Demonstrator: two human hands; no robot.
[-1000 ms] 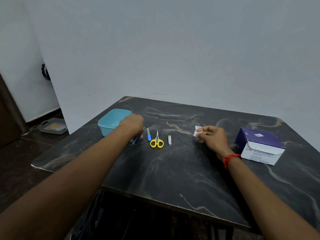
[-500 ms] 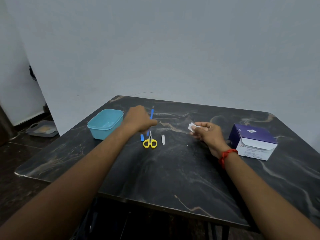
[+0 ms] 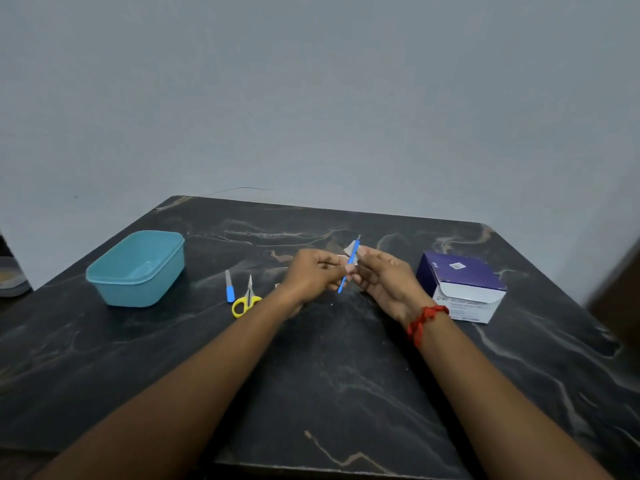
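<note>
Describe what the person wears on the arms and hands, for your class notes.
The left forearm and right forearm are bare, with no sleeves in view. The left hand and right hand wear no gloves, and no ring or watch shows. A knotted red thread band circles the right wrist.

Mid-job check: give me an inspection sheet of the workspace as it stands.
Surface: dark marbled table.
Job's things: blue tool and white pad, both held above the table.
Clutter: teal tub, blue-handled file, yellow scissors, purple box.
Grips: left hand pinches the blue tool; right hand holds the white pad.
Cables: thin dark line on the grey wall, cannot tell if wire.
Surroundings: grey wall behind; tray on the floor, left.
</note>
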